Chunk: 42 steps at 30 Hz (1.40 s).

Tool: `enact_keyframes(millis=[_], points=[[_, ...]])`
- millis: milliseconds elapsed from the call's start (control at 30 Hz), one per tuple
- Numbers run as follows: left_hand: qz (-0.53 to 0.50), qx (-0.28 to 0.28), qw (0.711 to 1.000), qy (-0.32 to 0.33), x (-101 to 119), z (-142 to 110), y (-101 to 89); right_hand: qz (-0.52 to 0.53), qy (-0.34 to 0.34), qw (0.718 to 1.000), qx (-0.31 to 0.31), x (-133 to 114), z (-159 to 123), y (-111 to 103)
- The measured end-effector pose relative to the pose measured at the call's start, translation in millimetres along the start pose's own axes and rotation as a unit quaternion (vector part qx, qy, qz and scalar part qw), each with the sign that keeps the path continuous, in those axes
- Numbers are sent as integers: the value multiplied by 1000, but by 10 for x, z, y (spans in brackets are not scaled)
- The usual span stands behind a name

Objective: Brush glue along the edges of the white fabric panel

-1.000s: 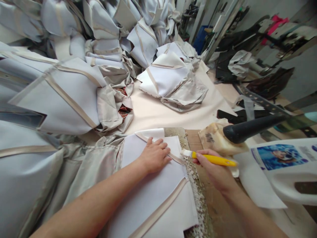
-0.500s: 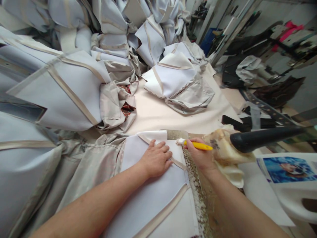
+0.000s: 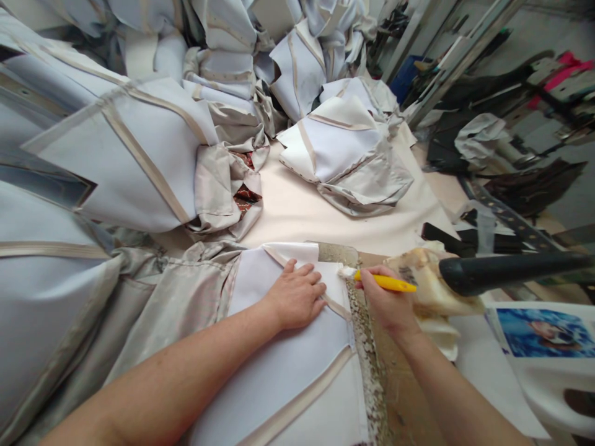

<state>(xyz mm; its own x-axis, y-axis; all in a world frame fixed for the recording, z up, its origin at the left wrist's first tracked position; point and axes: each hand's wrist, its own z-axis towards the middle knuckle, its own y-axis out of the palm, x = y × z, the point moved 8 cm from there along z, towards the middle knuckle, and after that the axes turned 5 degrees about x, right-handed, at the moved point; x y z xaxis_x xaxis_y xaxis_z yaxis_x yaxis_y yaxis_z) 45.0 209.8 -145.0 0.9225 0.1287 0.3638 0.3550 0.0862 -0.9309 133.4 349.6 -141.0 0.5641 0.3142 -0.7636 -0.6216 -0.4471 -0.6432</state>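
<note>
Under my left hand (image 3: 297,294) lies a white panel (image 3: 283,365) crossed by beige strips; the hand rests flat on it with its fingers somewhat spread. My right hand (image 3: 385,300) grips a brush (image 3: 383,281) by its yellow handle. The white-coated bristles are at the panel's upper right edge; I cannot tell whether they touch it. Along that edge runs a board (image 3: 372,371) crusted with dried whitish residue. Grey lining fabric (image 3: 162,303) joins the panel on its left.
Similar white pieces (image 3: 144,155) are heaped at the left and back. Another piece (image 3: 344,148) lies on cream material (image 3: 288,204). Right of my hand stands a stained yellowish container (image 3: 425,279) beneath a black tapered tube (image 3: 502,272). A printed picture (image 3: 548,331) lies at far right.
The brush and my right hand have shifted slightly right, and the handle tilts down more. My left hand stays flat on the panel. The whole view has shifted a little.
</note>
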Motion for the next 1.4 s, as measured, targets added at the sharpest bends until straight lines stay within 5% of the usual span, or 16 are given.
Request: enact_keyframes(millis=[433, 767, 967, 1400], points=[[17, 3, 1000, 4, 4, -9, -1, 30, 40, 999, 4, 79, 97, 93], [29, 8, 1000, 9, 14, -10, 8, -25, 118, 990, -74, 210, -461, -121], [29, 14, 999, 9, 15, -5, 19, 7, 86, 996, -32, 137, -350, -182], [34, 20, 999, 14, 19, -4, 30, 4, 99, 989, -108, 261, -604, -140]])
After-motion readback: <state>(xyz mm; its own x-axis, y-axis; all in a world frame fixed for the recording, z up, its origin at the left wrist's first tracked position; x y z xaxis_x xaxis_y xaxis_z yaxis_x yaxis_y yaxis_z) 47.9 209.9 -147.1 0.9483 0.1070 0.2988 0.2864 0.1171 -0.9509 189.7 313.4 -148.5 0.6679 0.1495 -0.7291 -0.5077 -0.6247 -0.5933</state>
